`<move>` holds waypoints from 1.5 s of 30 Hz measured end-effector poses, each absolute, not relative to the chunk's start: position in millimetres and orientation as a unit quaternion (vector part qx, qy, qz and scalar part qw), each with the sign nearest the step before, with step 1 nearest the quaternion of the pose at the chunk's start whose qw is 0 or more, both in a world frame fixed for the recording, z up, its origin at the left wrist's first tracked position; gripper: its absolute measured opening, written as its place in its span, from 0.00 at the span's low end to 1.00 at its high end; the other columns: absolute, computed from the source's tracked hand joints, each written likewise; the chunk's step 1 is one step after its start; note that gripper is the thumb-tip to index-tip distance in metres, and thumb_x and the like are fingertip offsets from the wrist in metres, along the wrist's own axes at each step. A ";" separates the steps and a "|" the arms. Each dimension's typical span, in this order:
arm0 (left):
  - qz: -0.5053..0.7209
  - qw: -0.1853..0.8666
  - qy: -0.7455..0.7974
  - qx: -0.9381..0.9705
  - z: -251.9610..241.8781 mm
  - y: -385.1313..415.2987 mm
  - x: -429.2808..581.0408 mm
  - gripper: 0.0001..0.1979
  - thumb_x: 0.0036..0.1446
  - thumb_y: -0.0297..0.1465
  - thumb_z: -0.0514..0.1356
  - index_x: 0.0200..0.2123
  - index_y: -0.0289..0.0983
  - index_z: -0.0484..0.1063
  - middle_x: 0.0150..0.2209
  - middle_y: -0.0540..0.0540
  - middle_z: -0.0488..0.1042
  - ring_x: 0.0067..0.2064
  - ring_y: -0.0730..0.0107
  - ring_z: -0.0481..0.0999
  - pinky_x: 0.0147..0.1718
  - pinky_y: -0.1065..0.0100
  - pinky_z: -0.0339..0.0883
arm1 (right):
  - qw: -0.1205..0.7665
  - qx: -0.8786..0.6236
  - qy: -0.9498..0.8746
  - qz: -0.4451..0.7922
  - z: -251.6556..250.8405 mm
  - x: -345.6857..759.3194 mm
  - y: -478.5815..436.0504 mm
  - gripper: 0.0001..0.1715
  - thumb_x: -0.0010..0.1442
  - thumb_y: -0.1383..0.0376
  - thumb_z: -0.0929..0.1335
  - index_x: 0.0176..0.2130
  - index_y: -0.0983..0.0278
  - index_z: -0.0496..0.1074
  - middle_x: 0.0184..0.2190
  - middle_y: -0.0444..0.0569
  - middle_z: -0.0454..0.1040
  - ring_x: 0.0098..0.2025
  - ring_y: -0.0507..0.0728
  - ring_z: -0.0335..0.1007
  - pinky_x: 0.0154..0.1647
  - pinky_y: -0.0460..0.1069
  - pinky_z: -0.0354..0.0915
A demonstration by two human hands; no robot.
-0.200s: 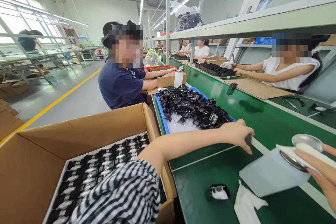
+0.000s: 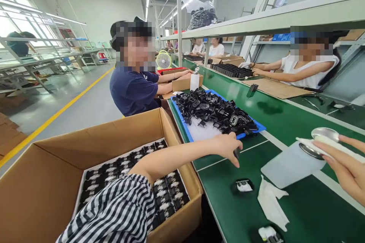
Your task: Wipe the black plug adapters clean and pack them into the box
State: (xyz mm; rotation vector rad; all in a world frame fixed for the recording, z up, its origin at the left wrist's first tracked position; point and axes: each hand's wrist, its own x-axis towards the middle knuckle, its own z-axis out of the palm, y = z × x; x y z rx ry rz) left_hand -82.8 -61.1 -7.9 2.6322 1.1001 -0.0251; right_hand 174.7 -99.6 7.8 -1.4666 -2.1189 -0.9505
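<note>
My left hand [image 2: 227, 145], at the end of a striped sleeve, is closed on a small black plug adapter [image 2: 236, 154] just above the green bench [image 2: 302, 216], near the front edge of the blue tray [image 2: 182, 129]. My right hand [image 2: 346, 169] reaches in from the right edge. Its fingers pinch a white cloth strip [image 2: 309, 145] against the metal top [image 2: 325, 134] of a tilted translucent dispenser bottle [image 2: 288, 167]. Below my left hand, a black adapter with a white face [image 2: 243, 186] lies on the bench.
The blue tray holds a heap of black adapters [image 2: 216, 112]. An open cardboard box [image 2: 57, 174] at the left holds rows of them. A crumpled white wipe [image 2: 270, 202] and another adapter [image 2: 267, 234] lie near me. Seated people work at the left [image 2: 134, 87] and across the bench [image 2: 308, 72].
My left hand has drawn back to the left with the black adapter, from the belt's white line toward the tray's front. The view has shifted slightly; my right hand stays on the bottle.
</note>
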 end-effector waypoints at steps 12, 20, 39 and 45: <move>0.021 0.216 0.325 0.920 -40.3 -107.8 -89.1 0.35 0.36 0.37 0.60 0.49 0.34 0.52 0.43 0.43 0.62 0.44 0.64 0.62 0.38 0.70 0.57 | 0.179 -0.536 -0.747 -0.349 22.4 148.7 -114.3 0.20 0.49 0.60 0.51 0.37 0.56 0.63 0.33 0.53 0.68 0.41 0.59 0.59 0.39 0.56 0.51; 0.053 0.164 0.287 0.942 -39.7 -122.0 -82.3 0.34 0.38 0.39 0.58 0.49 0.34 0.51 0.48 0.42 0.58 0.49 0.61 0.55 0.44 0.65 0.52 | 0.143 -0.555 -0.754 -0.320 26.7 146.9 -115.4 0.23 0.50 0.59 0.51 0.38 0.59 0.66 0.35 0.54 0.68 0.42 0.61 0.58 0.37 0.59 0.50; 0.216 0.155 0.326 0.907 -62.4 -142.1 -78.4 0.14 0.47 0.37 0.51 0.37 0.40 0.65 0.46 0.50 0.60 0.49 0.70 0.54 0.47 0.68 0.49 | 0.040 -0.697 -0.691 -0.189 45.6 129.6 -114.8 0.26 0.51 0.61 0.53 0.42 0.71 0.66 0.20 0.56 0.61 0.25 0.61 0.58 0.23 0.50 0.54; 0.218 0.169 0.333 0.902 -63.6 -141.6 -77.9 0.13 0.47 0.37 0.51 0.36 0.41 0.65 0.46 0.51 0.61 0.49 0.72 0.55 0.48 0.70 0.49 | 0.046 -0.707 -0.686 -0.169 45.9 126.0 -115.7 0.27 0.50 0.61 0.52 0.41 0.71 0.67 0.19 0.55 0.60 0.23 0.61 0.58 0.21 0.50 0.54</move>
